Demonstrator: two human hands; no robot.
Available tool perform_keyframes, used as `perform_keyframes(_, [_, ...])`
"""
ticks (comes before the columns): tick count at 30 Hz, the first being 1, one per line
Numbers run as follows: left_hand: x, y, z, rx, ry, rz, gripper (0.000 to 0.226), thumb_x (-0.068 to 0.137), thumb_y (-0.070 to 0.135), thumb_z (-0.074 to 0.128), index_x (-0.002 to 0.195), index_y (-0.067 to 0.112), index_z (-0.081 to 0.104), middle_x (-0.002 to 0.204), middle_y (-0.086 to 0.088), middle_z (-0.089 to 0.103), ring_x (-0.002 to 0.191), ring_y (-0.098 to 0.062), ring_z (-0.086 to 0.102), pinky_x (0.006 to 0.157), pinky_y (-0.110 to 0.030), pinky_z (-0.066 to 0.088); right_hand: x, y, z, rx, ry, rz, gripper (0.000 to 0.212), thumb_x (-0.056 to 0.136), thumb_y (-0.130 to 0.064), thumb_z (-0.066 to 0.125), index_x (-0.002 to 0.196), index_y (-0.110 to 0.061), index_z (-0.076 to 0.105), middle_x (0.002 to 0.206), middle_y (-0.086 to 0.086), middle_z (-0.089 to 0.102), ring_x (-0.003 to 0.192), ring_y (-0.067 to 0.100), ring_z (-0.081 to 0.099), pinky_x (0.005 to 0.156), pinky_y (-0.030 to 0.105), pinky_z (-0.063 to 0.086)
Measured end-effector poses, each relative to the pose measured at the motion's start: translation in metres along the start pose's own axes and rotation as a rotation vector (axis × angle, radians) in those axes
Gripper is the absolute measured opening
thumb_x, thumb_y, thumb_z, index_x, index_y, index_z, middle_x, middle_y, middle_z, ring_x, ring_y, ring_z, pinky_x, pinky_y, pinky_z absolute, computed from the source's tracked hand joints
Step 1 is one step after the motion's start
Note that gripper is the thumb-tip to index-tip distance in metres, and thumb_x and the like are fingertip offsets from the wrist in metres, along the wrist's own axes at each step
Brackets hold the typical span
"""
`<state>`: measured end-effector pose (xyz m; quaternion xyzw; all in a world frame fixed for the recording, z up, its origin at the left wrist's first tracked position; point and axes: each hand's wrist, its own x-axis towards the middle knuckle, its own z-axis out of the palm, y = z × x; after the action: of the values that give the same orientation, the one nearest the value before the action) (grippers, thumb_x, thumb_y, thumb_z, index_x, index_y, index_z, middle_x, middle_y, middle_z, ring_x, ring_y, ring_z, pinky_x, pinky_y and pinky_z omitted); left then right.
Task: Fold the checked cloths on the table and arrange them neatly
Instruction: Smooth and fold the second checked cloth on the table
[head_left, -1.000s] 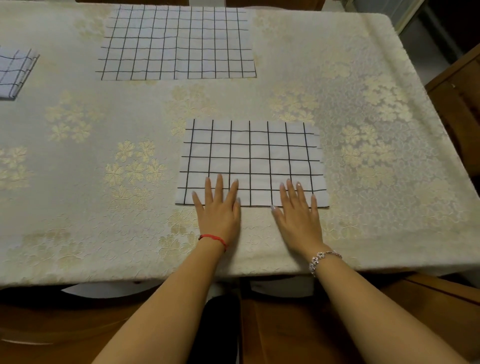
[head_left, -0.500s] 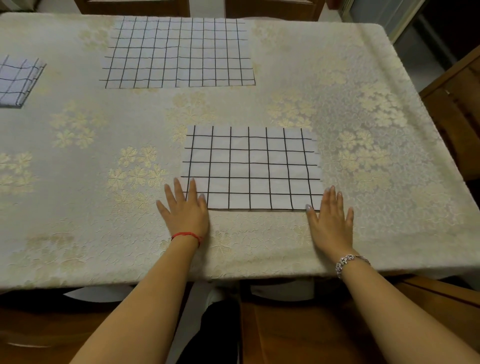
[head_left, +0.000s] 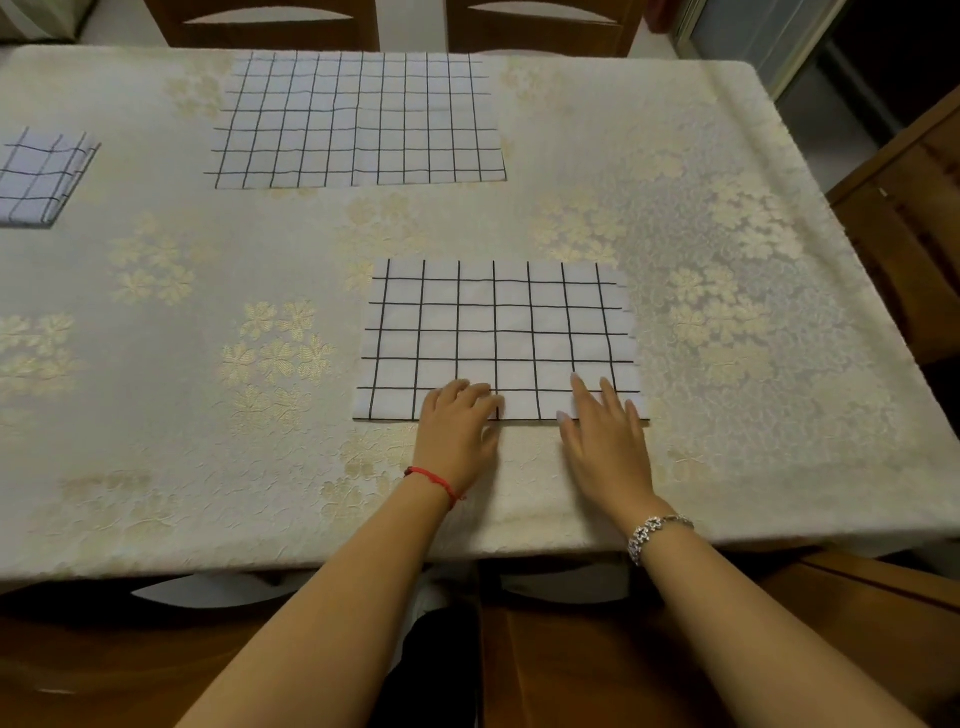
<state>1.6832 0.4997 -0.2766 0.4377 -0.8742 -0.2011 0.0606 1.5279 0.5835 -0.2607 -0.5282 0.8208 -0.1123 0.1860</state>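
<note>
A checked cloth (head_left: 498, 332), folded to a rectangle, lies flat on the table in front of me. My left hand (head_left: 457, 423) is at the middle of the cloth's near edge. Its fingers are curled on the cloth and its thumb sits just below the edge, as in a pinch. My right hand (head_left: 602, 431) lies flat with straight fingers on the near right part of the same cloth. A larger checked cloth (head_left: 358, 119) lies spread at the far side. A small folded checked cloth (head_left: 41, 176) sits at the far left.
The table carries a cream flowered tablecloth (head_left: 727, 260); its near edge runs just below my wrists. Wooden chairs stand at the far side (head_left: 270, 23) and at the right (head_left: 904, 218). A chair seat (head_left: 597, 649) is below me.
Both hands moved inward from the cloth's near corners to the middle of its near edge. My left fingers went from spread flat to curled at the edge.
</note>
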Motion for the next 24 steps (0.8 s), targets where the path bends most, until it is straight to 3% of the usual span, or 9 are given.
perform_keyframes(5, [-0.003, 0.0, -0.004, 0.076, -0.049, -0.052, 0.054, 0.093, 0.001, 0.037, 0.14, 0.027, 0.037, 0.152, 0.008, 0.032, 0.145, -0.021, 0.015, 0.115, -0.051, -0.009, -0.004, 0.006, 0.003, -0.074, -0.078, -0.025, 0.056, 0.1, -0.04, 0.025, 0.15, -0.023, 0.006, 0.157, -0.002, 0.016, 0.146, 0.019, -0.001, 0.118, 0.04, 0.001])
perform_keyframes(8, [0.0, -0.002, -0.009, 0.055, -0.01, -0.092, 0.051, 0.095, 0.0, 0.035, 0.137, 0.029, 0.043, 0.15, 0.007, 0.036, 0.146, -0.022, 0.013, 0.111, -0.051, -0.018, -0.008, 0.009, 0.008, -0.094, -0.094, -0.035, 0.057, 0.099, -0.042, 0.021, 0.15, -0.024, 0.004, 0.158, -0.004, 0.014, 0.146, 0.019, -0.002, 0.118, 0.041, 0.001])
perform_keyframes(11, [0.008, -0.01, -0.011, 0.001, 0.034, -0.137, 0.037, 0.097, 0.01, 0.04, 0.124, 0.028, 0.057, 0.146, 0.005, 0.042, 0.145, -0.024, 0.015, 0.111, -0.051, -0.018, -0.013, 0.006, 0.01, -0.149, -0.076, -0.063, 0.067, 0.09, -0.053, 0.004, 0.15, -0.023, 0.008, 0.156, -0.002, 0.02, 0.146, 0.02, 0.005, 0.117, 0.041, 0.003])
perform_keyframes(13, [0.013, -0.018, -0.013, 0.029, 0.043, -0.167, 0.033, 0.096, 0.013, 0.044, 0.119, 0.028, 0.062, 0.15, 0.001, 0.037, 0.146, -0.027, 0.01, 0.111, -0.052, -0.017, -0.018, 0.003, 0.009, -0.169, -0.067, -0.099, 0.075, 0.083, -0.054, -0.002, 0.149, -0.022, 0.014, 0.153, -0.001, 0.028, 0.145, 0.021, 0.013, 0.116, 0.04, 0.007])
perform_keyframes(19, [0.022, -0.034, -0.02, -0.006, 0.188, -0.307, 0.027, 0.093, 0.015, 0.049, 0.108, 0.026, 0.069, 0.156, -0.008, 0.019, 0.146, -0.032, -0.002, 0.112, -0.051, -0.013, -0.026, -0.009, 0.011, -0.114, 0.021, -0.228, 0.056, 0.091, -0.042, 0.025, 0.136, -0.015, 0.046, 0.127, 0.013, 0.06, 0.128, 0.032, 0.047, 0.106, 0.044, 0.032])
perform_keyframes(21, [0.023, -0.037, -0.021, -0.023, 0.194, -0.346, 0.03, 0.093, 0.015, 0.049, 0.116, 0.025, 0.065, 0.157, -0.007, 0.016, 0.146, -0.031, -0.002, 0.114, -0.052, -0.006, -0.025, -0.013, 0.012, -0.098, 0.005, -0.24, 0.055, 0.092, -0.042, 0.027, 0.136, -0.014, 0.046, 0.126, 0.016, 0.059, 0.126, 0.033, 0.048, 0.106, 0.041, 0.029])
perform_keyframes(24, [0.02, -0.04, -0.02, -0.017, 0.181, -0.336, 0.035, 0.092, 0.015, 0.052, 0.124, 0.026, 0.059, 0.157, -0.007, 0.015, 0.146, -0.03, -0.001, 0.115, -0.052, -0.001, -0.02, -0.018, 0.016, -0.118, -0.057, -0.293, 0.061, 0.095, -0.049, 0.015, 0.14, -0.017, 0.04, 0.13, 0.015, 0.057, 0.131, 0.029, 0.044, 0.109, 0.038, 0.02])
